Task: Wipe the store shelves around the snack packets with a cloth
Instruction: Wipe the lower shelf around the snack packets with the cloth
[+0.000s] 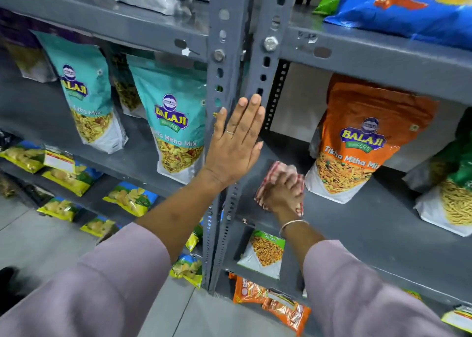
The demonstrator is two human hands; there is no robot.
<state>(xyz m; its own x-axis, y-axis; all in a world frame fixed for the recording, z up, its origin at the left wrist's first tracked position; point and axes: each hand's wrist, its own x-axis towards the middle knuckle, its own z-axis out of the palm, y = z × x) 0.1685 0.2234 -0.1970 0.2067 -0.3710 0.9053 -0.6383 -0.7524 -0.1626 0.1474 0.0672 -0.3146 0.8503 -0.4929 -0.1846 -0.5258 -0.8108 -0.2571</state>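
Observation:
My right hand (284, 192) presses a red-and-white checked cloth (277, 169) flat on the grey middle shelf (357, 224), just left of an upright orange snack packet (357, 142). My left hand (236, 142) lies flat with its fingers together against the two grey slotted uprights (229, 43) and holds nothing. Two teal snack packets (173, 117) stand on the shelf left of the uprights. The cloth is partly hidden under my right hand.
A green and white packet (452, 183) stands at the far right of the same shelf. A blue packet (408, 10) lies on the shelf above. Yellow chip packets (130, 199) and orange packets (275, 303) fill the lower shelves. Grey tiled floor (38, 242) is at lower left.

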